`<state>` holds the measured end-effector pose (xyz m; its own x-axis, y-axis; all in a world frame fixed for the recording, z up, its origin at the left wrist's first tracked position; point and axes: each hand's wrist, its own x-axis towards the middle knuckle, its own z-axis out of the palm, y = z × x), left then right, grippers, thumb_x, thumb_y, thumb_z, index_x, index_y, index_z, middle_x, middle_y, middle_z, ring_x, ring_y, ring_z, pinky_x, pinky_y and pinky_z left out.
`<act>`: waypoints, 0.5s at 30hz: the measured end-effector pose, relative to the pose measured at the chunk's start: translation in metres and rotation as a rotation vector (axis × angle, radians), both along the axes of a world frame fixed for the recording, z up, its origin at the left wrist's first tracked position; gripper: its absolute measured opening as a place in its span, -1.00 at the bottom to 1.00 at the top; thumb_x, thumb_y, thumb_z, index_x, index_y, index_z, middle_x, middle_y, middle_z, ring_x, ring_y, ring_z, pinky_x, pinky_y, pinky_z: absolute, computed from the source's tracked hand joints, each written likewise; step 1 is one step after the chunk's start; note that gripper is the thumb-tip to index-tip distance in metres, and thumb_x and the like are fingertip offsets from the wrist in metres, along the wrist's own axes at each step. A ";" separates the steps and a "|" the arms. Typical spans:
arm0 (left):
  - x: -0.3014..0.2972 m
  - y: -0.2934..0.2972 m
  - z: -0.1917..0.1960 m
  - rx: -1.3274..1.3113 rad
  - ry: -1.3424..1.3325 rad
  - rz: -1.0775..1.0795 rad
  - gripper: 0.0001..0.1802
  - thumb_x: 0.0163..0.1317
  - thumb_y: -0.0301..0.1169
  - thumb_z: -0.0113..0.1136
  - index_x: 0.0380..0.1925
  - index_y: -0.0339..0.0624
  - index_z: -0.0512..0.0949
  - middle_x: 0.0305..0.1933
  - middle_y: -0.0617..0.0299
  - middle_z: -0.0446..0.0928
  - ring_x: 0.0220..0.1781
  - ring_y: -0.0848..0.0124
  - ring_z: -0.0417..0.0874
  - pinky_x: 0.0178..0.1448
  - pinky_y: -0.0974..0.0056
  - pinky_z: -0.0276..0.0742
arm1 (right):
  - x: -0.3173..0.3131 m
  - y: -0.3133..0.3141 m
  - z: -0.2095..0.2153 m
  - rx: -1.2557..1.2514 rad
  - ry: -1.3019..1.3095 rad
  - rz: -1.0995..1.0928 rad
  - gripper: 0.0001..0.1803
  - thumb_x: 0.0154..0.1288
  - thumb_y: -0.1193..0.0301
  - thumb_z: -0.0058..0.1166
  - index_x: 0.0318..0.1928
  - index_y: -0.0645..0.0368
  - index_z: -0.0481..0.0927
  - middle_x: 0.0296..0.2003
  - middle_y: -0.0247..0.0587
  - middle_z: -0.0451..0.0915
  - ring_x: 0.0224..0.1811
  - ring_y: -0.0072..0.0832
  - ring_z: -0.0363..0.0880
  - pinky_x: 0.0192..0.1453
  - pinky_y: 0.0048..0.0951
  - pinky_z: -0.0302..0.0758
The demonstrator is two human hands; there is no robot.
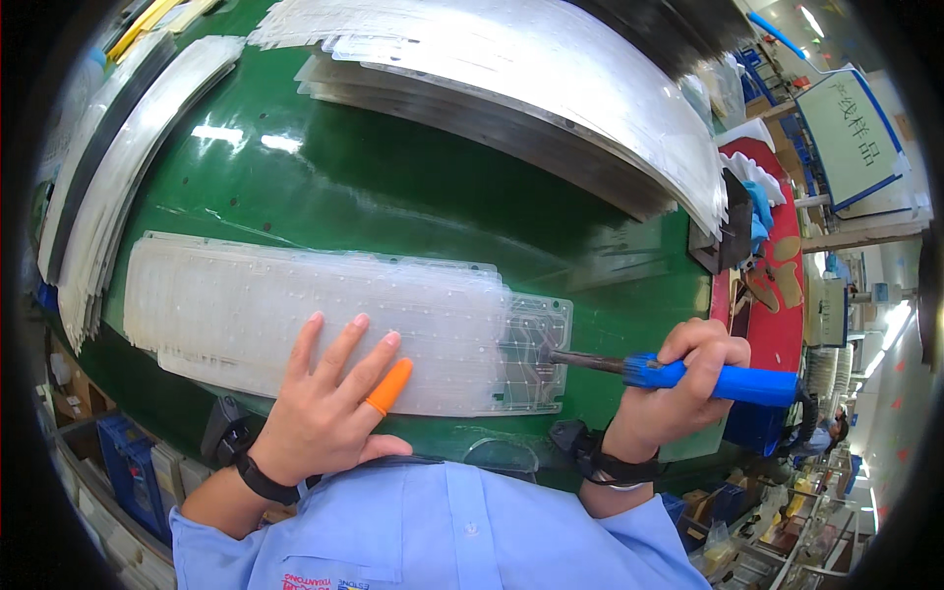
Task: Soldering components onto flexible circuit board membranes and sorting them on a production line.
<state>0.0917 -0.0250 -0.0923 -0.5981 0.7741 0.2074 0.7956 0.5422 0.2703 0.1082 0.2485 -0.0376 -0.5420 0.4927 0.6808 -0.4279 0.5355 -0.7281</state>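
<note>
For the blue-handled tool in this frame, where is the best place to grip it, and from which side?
Probably the blue handle, taken from the person's right, as the right hand does now. The tool lies nearly level, its dark metal tip pointing left onto the translucent sheet, so the thick handle is the only free, grippable end.

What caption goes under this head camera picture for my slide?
Left hand presses a clear plastic sheet flat on a green table while right hand touches a blue-handled tool to it.

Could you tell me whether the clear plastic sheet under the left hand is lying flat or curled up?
Flat. The clear sheet lies spread on the green table, pressed by the left hand; no edge lifts.
</note>
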 end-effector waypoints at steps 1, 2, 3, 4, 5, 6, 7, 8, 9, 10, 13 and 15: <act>0.000 0.000 0.000 0.002 0.004 -0.001 -0.25 0.17 0.27 -0.16 -0.13 -0.22 0.59 0.17 0.05 0.42 0.30 -0.01 0.30 0.34 -0.29 0.03 | 0.000 -0.002 -0.001 0.035 -0.020 -0.011 -0.77 0.31 0.33 -0.06 -0.45 0.12 0.25 -0.67 -0.26 0.36 -0.61 -0.58 0.22 -0.48 -0.53 0.16; 0.000 0.001 0.000 0.000 0.005 -0.001 -0.25 0.17 0.27 -0.16 -0.13 -0.22 0.59 0.17 0.05 0.42 0.30 -0.01 0.30 0.34 -0.29 0.03 | 0.001 -0.003 -0.001 0.033 -0.019 -0.011 -0.77 0.31 0.33 -0.06 -0.45 0.12 0.25 -0.67 -0.26 0.36 -0.61 -0.58 0.22 -0.48 -0.53 0.16; -0.001 0.003 0.000 0.011 -0.003 -0.010 -0.25 0.18 0.27 -0.16 -0.11 -0.21 0.59 0.19 0.04 0.40 0.31 -0.02 0.28 0.34 -0.28 0.02 | 0.002 -0.005 0.000 0.036 -0.018 0.030 -0.78 0.30 0.34 -0.06 -0.44 0.13 0.26 -0.66 -0.25 0.37 -0.60 -0.58 0.22 -0.47 -0.53 0.17; -0.002 0.005 0.001 0.023 -0.010 -0.016 -0.25 0.19 0.27 -0.17 -0.09 -0.21 0.59 0.22 0.04 0.38 0.33 -0.04 0.27 0.35 -0.28 0.01 | 0.002 -0.007 0.001 0.040 -0.017 0.073 -0.79 0.30 0.35 -0.06 -0.43 0.13 0.27 -0.65 -0.24 0.39 -0.60 -0.58 0.22 -0.47 -0.52 0.18; -0.003 0.010 0.005 0.020 -0.008 -0.014 -0.25 0.19 0.27 -0.17 -0.09 -0.21 0.59 0.22 0.04 0.38 0.33 -0.04 0.27 0.35 -0.28 0.01 | 0.003 -0.008 0.001 0.037 -0.015 0.074 -0.79 0.30 0.35 -0.06 -0.43 0.13 0.27 -0.65 -0.24 0.39 -0.60 -0.58 0.22 -0.47 -0.52 0.18; -0.005 0.019 0.013 -0.024 -0.029 -0.065 -0.28 0.16 0.24 -0.10 -0.10 -0.21 0.59 0.23 0.02 0.37 0.33 -0.05 0.26 0.35 -0.28 0.00 | 0.002 -0.008 0.001 0.039 -0.028 0.064 -0.78 0.30 0.34 -0.08 -0.44 0.12 0.25 -0.66 -0.25 0.37 -0.60 -0.58 0.22 -0.47 -0.51 0.18; -0.008 0.029 0.018 -0.069 -0.054 -0.113 -0.31 0.13 0.21 -0.03 -0.11 -0.22 0.59 0.23 0.01 0.36 0.33 -0.06 0.25 0.36 -0.28 -0.02 | 0.001 -0.008 0.001 0.041 -0.043 0.056 -0.78 0.30 0.33 -0.09 -0.45 0.10 0.24 -0.66 -0.25 0.35 -0.61 -0.58 0.21 -0.47 -0.50 0.18; -0.009 0.040 0.020 -0.054 -0.100 -0.115 -0.32 0.07 0.17 0.06 -0.06 -0.18 0.56 0.28 0.02 0.29 0.38 -0.07 0.16 0.36 -0.30 -0.06 | 0.001 -0.003 0.000 0.039 -0.038 0.060 -0.78 0.30 0.33 -0.09 -0.45 0.10 0.24 -0.66 -0.25 0.35 -0.61 -0.58 0.21 -0.47 -0.50 0.18; -0.012 0.051 0.021 -0.057 -0.095 -0.111 -0.32 0.07 0.17 0.06 -0.06 -0.18 0.56 0.28 0.02 0.29 0.38 -0.07 0.16 0.36 -0.30 -0.06 | 0.002 0.007 -0.001 0.010 0.035 -0.016 -0.76 0.30 0.32 -0.12 -0.46 0.09 0.21 -0.67 -0.26 0.32 -0.62 -0.58 0.18 -0.49 -0.51 0.16; -0.015 0.066 0.024 -0.035 -0.118 -0.155 -0.33 0.06 0.17 0.07 -0.03 -0.15 0.54 0.30 0.02 0.25 0.40 -0.07 0.10 0.36 -0.31 -0.08 | 0.006 0.017 0.002 -0.012 0.112 -0.104 -0.74 0.30 0.30 -0.14 -0.48 0.08 0.19 -0.68 -0.27 0.29 -0.63 -0.58 0.16 -0.50 -0.52 0.14; -0.019 0.092 0.019 0.009 -0.139 -0.206 -0.35 0.06 0.15 0.09 0.01 -0.08 0.52 0.33 0.04 0.20 0.44 -0.08 0.01 0.36 -0.34 -0.12 | 0.014 0.024 0.016 -0.111 0.163 -0.225 -0.71 0.29 0.28 -0.15 -0.52 0.08 0.14 -0.68 -0.28 0.23 -0.66 -0.59 0.12 -0.53 -0.54 0.09; -0.021 0.101 0.009 0.041 -0.130 -0.237 -0.36 0.06 0.14 0.10 0.03 -0.04 0.51 0.34 0.06 0.19 0.45 -0.08 -0.03 0.36 -0.36 -0.13 | 0.020 0.031 0.011 -0.090 0.180 -0.216 -0.70 0.28 0.29 -0.15 -0.53 0.10 0.14 -0.68 -0.27 0.22 -0.67 -0.59 0.09 -0.55 -0.56 0.05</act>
<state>0.0708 0.0755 -0.0830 -0.4244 0.8885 0.1747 0.8564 0.3312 0.3961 0.1279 0.2791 -0.0266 -0.2925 0.6461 0.7050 -0.4377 0.5650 -0.6994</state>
